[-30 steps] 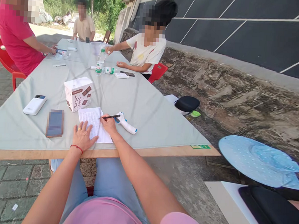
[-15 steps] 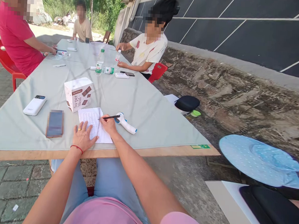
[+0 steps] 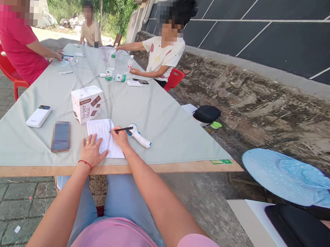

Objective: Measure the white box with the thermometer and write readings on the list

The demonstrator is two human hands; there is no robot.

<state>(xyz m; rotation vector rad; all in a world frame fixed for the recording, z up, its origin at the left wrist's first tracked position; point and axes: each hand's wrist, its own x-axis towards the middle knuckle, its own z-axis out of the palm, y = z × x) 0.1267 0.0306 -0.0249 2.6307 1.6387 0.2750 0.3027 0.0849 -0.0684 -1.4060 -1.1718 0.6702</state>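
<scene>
The right hand [image 3: 120, 137] pinched a slim black pen [image 3: 121, 129] over the printed paper sheet [image 3: 103, 132]; the left hand [image 3: 92, 150] lay flat, fingers spread, pinning it. A white forehead thermometer [image 3: 138, 135] lay just beside, a boxy carton [image 3: 86, 103] behind, on the cloth-covered tabletop [image 3: 159, 119].

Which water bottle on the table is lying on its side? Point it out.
The green-labelled bottle lying flat beside the upright green-labelled bottle. The third, smaller bottle, near the person in the white shirt, also stands upright.
</scene>
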